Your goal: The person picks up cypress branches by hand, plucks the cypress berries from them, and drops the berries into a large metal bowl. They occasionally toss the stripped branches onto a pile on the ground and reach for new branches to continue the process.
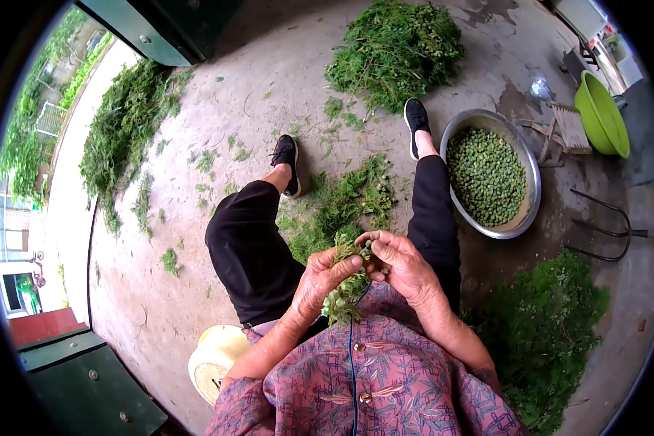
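My left hand point(323, 275) grips a leafy green sprig point(345, 298) in front of my lap, its thumb laid across the stem. Just beside it, my right hand point(400, 265) has its fingers curled at the sprig's tip, around small round green cones point(367, 251). Between my legs loose green cuttings point(349, 196) lie on the concrete. To the right of my right leg stands a wide steel basin point(530, 189) filled with several small round green cones.
Leafy piles lie at top point(392, 51), left point(120, 123) and lower right point(538, 334). A green tub point(603, 116), wooden stool point(567, 127) and black metal frame point(618, 232) are at right. A cream bucket point(211, 360) is by my left hip; dark green door panels point(94, 385) edge the lower left.
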`<state>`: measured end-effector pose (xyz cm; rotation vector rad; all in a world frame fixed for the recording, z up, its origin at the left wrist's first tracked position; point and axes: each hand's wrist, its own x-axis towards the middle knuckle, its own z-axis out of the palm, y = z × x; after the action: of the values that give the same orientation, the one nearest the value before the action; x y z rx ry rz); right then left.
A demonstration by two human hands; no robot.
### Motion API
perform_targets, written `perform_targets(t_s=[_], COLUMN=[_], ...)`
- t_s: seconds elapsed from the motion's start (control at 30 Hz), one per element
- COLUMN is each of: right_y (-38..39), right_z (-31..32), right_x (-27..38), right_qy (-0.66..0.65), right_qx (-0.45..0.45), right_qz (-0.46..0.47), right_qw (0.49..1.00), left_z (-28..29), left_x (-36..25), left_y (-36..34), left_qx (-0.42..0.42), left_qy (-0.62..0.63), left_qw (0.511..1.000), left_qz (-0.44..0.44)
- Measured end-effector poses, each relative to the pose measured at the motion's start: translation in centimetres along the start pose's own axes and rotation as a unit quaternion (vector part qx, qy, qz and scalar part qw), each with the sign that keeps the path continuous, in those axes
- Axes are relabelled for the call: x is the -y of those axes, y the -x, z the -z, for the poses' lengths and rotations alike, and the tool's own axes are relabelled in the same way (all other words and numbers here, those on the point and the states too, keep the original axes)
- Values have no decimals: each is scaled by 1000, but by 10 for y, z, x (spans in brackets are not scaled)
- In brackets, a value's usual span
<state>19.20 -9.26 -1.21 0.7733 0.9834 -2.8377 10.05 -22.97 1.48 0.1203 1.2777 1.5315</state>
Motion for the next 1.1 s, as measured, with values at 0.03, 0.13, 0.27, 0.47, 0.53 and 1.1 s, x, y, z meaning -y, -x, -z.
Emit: perform_targets(t_s=[0.03,0.13,0.27,0.47,0.53,1.1], right_y=[0,0,1,-2,-1,53], right_z=[1,7,16,52,95,288], right_x=[-1,-6,-8,16,45,165], right_qy=[0,60,26,-230,-322,-342], right_qx=[0,25,-14,-108,-165,-431], right_qz=[0,37,15,112,180,435], right_qw=[1000,997,999,961,915,713], left_z=[1,3,3,8,14,-1], left_x=[1,4,1,21,24,18], left_y=[-1,-2,-5,-8,-10,-8], left_qx=[0,-13,15,-47,-15,-36], left_qy=[0,-44,-152,-44,-106,-44], left_qw=[1000,999,988,998,994,994], left_qz=[0,-8,-18,-22,-38,-98])
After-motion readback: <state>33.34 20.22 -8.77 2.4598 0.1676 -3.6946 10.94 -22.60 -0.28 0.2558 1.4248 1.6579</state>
